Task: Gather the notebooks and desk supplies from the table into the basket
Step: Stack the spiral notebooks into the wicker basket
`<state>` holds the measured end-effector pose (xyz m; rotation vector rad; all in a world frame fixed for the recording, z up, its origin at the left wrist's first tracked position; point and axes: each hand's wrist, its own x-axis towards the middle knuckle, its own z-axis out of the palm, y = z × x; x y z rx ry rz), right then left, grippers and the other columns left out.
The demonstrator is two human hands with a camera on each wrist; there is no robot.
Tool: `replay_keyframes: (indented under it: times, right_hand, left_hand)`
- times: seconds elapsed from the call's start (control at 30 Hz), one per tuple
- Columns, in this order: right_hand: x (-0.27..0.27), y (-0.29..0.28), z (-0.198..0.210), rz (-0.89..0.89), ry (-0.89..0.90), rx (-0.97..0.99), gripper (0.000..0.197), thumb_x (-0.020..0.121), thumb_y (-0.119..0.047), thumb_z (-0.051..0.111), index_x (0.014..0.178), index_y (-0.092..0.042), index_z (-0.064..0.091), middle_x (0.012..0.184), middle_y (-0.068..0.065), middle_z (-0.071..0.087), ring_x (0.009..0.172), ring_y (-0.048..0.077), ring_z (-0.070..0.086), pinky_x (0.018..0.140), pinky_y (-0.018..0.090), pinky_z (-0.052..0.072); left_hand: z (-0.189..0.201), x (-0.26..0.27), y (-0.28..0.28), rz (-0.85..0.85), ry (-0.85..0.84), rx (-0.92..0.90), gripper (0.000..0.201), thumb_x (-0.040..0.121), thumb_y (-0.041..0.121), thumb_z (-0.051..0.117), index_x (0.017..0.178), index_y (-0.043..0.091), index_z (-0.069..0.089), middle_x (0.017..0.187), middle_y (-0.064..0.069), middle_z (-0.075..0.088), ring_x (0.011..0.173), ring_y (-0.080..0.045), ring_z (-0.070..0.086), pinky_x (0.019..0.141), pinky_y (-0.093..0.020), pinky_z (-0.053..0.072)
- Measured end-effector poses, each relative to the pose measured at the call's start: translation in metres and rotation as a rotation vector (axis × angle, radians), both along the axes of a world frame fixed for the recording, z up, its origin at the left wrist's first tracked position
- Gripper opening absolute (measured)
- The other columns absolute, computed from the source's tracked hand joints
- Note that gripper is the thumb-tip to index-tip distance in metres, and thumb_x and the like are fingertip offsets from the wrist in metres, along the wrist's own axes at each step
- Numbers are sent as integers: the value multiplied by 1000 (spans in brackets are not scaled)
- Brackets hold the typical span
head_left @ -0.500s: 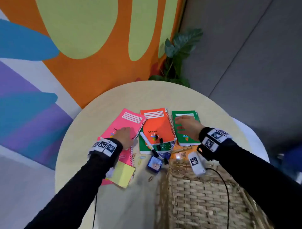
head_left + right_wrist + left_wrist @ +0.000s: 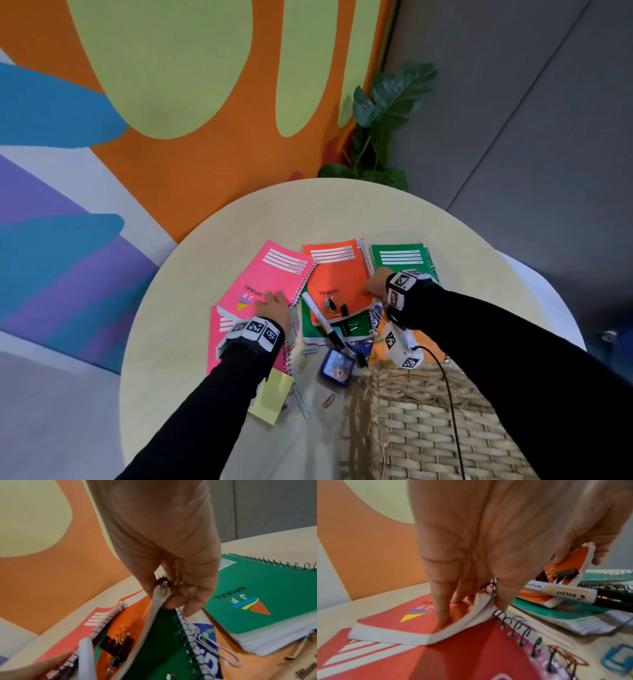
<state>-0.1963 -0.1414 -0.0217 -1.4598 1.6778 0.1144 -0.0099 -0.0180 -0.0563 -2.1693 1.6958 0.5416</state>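
Note:
My left hand (image 2: 272,303) grips the near spiral corner of the top pink notebook (image 2: 274,274), fingers on the cover (image 2: 393,623), thumb under the edge, bending the corner up. Under it lies a second pink notebook (image 2: 219,329). My right hand (image 2: 373,287) pinches the spiral edge of the orange notebook (image 2: 339,277) and tilts that side up (image 2: 126,622). Black binder clips (image 2: 115,646) lie on its cover, and a white marker (image 2: 317,310) lies against its left edge. A green notebook (image 2: 310,325) lies beneath; another green notebook (image 2: 400,257) is at the right. The wicker basket (image 2: 428,428) stands at the near right.
On the round table (image 2: 342,212) near me lie a yellow sticky pad (image 2: 272,394), a small blue box (image 2: 337,366) and several paper clips (image 2: 303,404). A potted plant (image 2: 380,130) stands behind the table by the painted wall.
My right hand has left the right green notebook and now pinches the orange notebook's spiral edge, raising it. My left hand stays on the pink notebook.

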Motion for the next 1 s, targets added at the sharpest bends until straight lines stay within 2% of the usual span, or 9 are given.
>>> replay_keyframes:
  times: [0.1,0.2,0.27,0.37,0.47,0.6,0.77,0.9,1.0]
  right_hand:
    - [7,3,13,-108,-89,-3,22,88,-3,56,108,4,56,94,19,61,73,29,64,77,46,60]
    - [10,13,45,-73,-184,-173,17,87,-6,51,101,3,54,89,15,63,64,27,64,51,36,60]
    - [3,23,72,9,-181,-328,8,88,-8,51,93,-2,50,79,8,58,57,24,63,47,33,58]
    - [-16,41,118,118,-111,-539,5,88,-8,46,87,-4,47,85,10,55,57,27,64,40,32,56]
    - [-55,61,157,304,126,-757,16,85,-9,44,97,-2,51,95,22,61,78,41,64,58,41,53]
    - [-124,102,215,491,417,-894,28,86,-14,47,111,-24,54,111,16,65,100,41,61,78,41,48]
    - [-161,161,249,887,577,-564,46,84,-3,51,118,-31,63,117,2,68,106,30,61,81,33,45]
    - [-158,188,192,1099,734,-285,27,85,-10,52,102,-20,71,108,4,70,101,30,64,72,30,46]
    - [-152,200,127,1214,856,-140,23,92,-12,44,95,-10,67,103,10,68,100,30,66,75,34,49]
  left_hand:
    - [6,4,-2,67,88,-3,51,90,3,45,138,-2,28,136,-21,41,122,-39,48,101,-43,43]
    - [15,15,-7,155,254,-65,36,94,8,42,130,5,42,123,-20,59,108,-36,62,93,-43,52]
    - [31,19,-7,176,280,-175,34,95,12,38,128,8,46,116,-20,63,101,-36,64,91,-45,53]
    - [70,20,4,236,271,-336,28,95,12,41,120,1,46,114,-25,61,103,-40,61,89,-46,50]
    - [100,26,13,227,184,-471,24,91,1,41,114,-6,45,108,-35,60,100,-49,58,83,-50,47]
    - [123,37,24,87,102,-671,37,84,-8,47,120,-1,48,97,-39,63,91,-52,60,79,-52,48]
    - [138,32,52,-65,139,-867,29,86,13,58,112,16,46,84,-33,64,71,-50,61,61,-50,52]
    - [158,7,85,-244,278,-940,38,86,2,47,111,30,51,102,-25,67,87,-46,63,74,-55,53]
    - [169,-9,107,-469,210,-932,60,85,-7,44,102,50,52,102,-15,71,89,-36,68,67,-45,56]
